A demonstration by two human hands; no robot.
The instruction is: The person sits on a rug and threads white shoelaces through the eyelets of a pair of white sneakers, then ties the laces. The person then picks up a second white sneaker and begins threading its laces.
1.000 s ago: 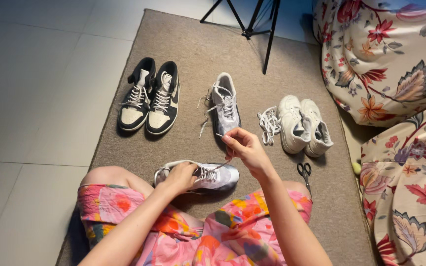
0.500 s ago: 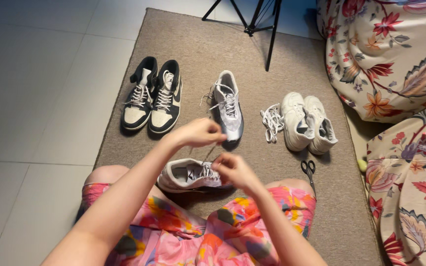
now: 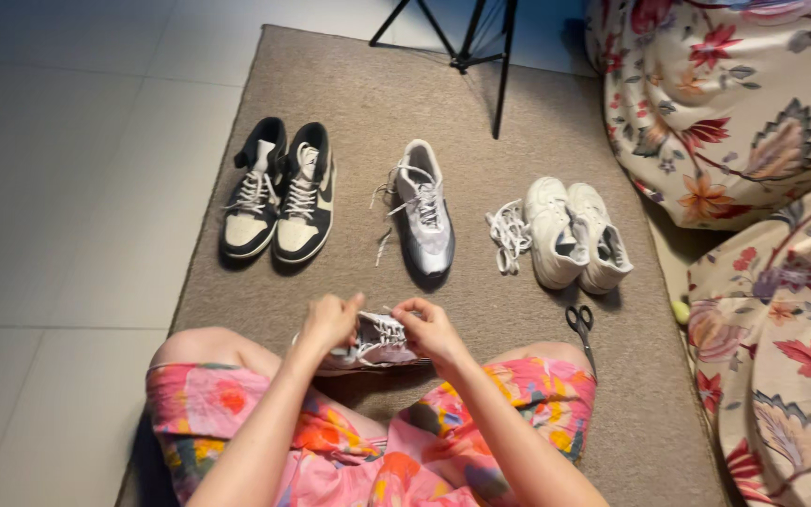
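A silver-grey sneaker [image 3: 376, 344] lies on its side on the brown rug, just in front of my crossed legs. My left hand [image 3: 328, 321] grips its left end and pinches the white lace. My right hand [image 3: 431, 331] is closed on the lace at the shoe's right end. Much of the shoe is hidden behind both hands. Its matching sneaker [image 3: 424, 221] stands farther out on the rug with loose laces.
A black-and-cream high-top pair [image 3: 281, 200] stands at the left of the brown rug [image 3: 509, 131]. A white sneaker pair [image 3: 574, 235] with a loose lace bundle [image 3: 507, 235] sits right. Scissors [image 3: 581, 324], tripod legs [image 3: 481, 47], floral fabric [image 3: 753, 169].
My right hand came down from pulling the lace high, my left hand rose and dropped again; both now rest close together on the sneaker.
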